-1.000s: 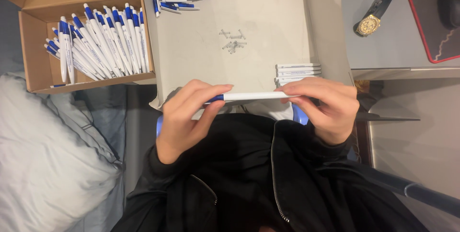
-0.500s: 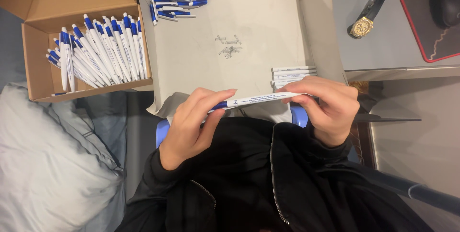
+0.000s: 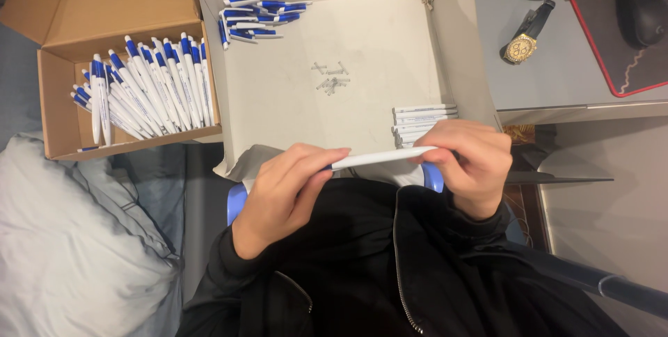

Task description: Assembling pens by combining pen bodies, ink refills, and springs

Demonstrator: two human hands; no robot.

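Note:
A white pen barrel [image 3: 381, 159] is held level between both hands, close to my chest. My left hand [image 3: 287, 189] pinches its left end, where a bit of blue shows. My right hand [image 3: 473, 161] grips its right end. Just behind my right hand a stack of white pen barrels [image 3: 422, 118] lies in a shallow white box [image 3: 278, 100]. Small white parts [image 3: 332, 79] lie in the middle of that box, and blue pen parts [image 3: 256, 18] are heaped in its far left corner.
A brown cardboard box [image 3: 59, 79] to the left holds several finished blue and white pens [image 3: 142, 90]. A gold wristwatch [image 3: 520, 43], cables and a mouse [image 3: 643, 15] on a red-edged pad are at the right. A grey pillow [image 3: 62, 253] lies at lower left.
The view has shifted slightly. My left hand has slid its fingers along the pen's left end, covering most of the blue part; the pen stays level between both hands.

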